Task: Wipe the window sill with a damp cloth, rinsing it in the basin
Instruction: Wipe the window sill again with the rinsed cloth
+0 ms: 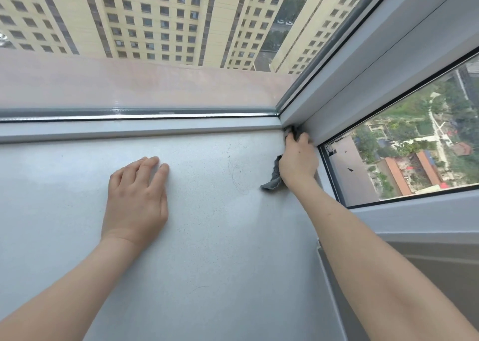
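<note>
The pale grey window sill (207, 237) fills the lower middle of the head view. My right hand (298, 159) grips a dark grey cloth (273, 180) and pushes it into the far right corner, where the two window frames meet. Part of the cloth shows above my fingers in that corner, and a tail trails out to the left of my wrist. My left hand (137, 195) rests flat on the sill with its fingers straight, well to the left of the cloth. A few dark hairs (237, 174) lie on the sill between my hands. No basin is in view.
A white window frame (140, 129) runs along the back of the sill, and a second frame (388, 63) angles off at the right. The sill's right edge (328, 276) drops away to a lower ledge. Tall buildings and rooftops show through the glass.
</note>
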`<state>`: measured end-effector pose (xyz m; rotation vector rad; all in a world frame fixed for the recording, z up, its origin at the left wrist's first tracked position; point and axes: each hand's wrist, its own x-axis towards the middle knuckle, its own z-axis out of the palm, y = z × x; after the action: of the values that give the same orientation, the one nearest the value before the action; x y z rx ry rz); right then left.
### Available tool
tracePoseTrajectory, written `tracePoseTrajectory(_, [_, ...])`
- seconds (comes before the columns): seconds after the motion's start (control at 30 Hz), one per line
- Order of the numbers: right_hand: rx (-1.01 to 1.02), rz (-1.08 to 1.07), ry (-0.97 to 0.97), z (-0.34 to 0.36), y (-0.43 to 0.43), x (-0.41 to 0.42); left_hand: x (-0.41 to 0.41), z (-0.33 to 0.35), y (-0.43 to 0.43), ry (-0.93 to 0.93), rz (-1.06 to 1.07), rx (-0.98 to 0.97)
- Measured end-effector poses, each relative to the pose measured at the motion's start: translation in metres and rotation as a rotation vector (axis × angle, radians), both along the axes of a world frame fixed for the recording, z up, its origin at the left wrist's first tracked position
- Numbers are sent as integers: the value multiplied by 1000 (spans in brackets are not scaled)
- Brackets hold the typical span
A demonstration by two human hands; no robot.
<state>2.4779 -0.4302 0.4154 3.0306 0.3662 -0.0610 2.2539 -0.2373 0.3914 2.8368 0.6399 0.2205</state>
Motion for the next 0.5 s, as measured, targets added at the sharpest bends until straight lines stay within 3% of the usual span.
tracePoseTrajectory(0.17, [95,66,37,-7,-6,-32,0,1,-1,9,-5,-8])
tracePoseTrajectory(0.3, [221,62,-80,-11,-13,-27,0,1,-1,-1,0,-9])
tracePoseTrajectory(0.43, [216,229,-275,-17,-12,-31,1,0,-1,-6,3,-7])
tracePoseTrajectory(0.5, [156,359,-274,-22,-16,-33,1,0,-1,-11,3,-6])
